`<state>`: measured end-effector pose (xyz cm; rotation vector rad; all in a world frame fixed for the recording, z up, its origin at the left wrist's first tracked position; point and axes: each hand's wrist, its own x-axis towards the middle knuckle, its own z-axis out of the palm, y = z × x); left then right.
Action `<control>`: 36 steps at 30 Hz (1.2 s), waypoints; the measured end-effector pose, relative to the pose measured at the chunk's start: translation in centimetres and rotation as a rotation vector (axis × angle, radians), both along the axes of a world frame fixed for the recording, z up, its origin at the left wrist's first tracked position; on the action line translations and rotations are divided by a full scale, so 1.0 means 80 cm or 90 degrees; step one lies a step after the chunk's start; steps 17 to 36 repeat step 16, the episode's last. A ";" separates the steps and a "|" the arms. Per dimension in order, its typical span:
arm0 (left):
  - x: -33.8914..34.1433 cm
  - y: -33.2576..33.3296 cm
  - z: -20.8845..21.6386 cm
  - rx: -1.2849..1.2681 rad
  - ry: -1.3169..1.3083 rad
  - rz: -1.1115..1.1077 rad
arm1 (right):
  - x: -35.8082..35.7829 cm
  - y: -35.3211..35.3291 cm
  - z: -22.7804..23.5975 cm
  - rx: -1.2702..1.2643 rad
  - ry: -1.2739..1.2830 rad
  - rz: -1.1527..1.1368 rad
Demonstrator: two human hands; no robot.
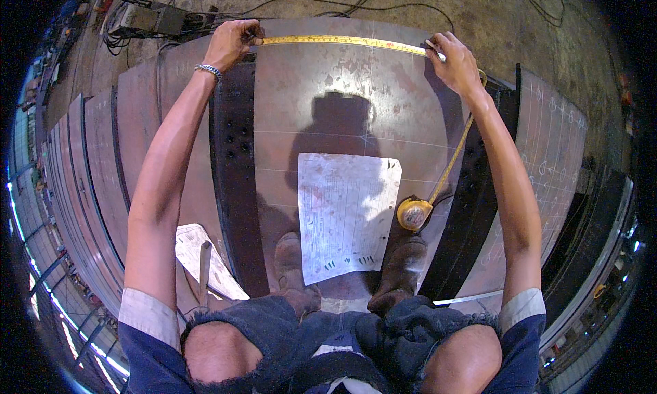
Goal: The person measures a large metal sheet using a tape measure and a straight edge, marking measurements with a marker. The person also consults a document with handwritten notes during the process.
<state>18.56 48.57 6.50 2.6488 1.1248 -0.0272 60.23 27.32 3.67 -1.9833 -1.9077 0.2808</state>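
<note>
We are reaching both arms straight out ahead of us, crouched over a rusty steel plate (342,86). Our left hand (231,43) is curling shut, fingers pinching the end of a yellow tape measure blade (342,41) against the plate's far left corner, wrist bent slightly down with a metal bracelet (209,70) on it. Our right hand (455,64) is pressing down near the far right edge, fingers closed together on the blade and on what looks like a small white marker; we cannot tell exactly how it is gripped. The blade is stretching taut between the two hands along the far edge, then running back under our right forearm to the yellow tape case (414,213), which is lying on the plate near the right edge. Just beside the case, a sheet of paper (345,216) is lying flat at the plate's middle, its near edge touching our boots (400,274).
</note>
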 end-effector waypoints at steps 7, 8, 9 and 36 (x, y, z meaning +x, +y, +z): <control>0.004 0.000 -0.001 0.019 0.017 -0.001 | -0.001 0.000 0.002 -0.018 -0.015 0.003; 0.002 0.001 -0.001 0.023 0.008 -0.010 | 0.001 0.001 -0.001 -0.013 -0.016 0.008; 0.002 -0.001 -0.001 0.025 -0.003 -0.020 | 0.001 0.000 0.000 -0.010 -0.017 0.012; 0.007 -0.003 0.005 0.000 0.040 0.003 | -0.001 0.001 -0.001 -0.014 -0.014 0.009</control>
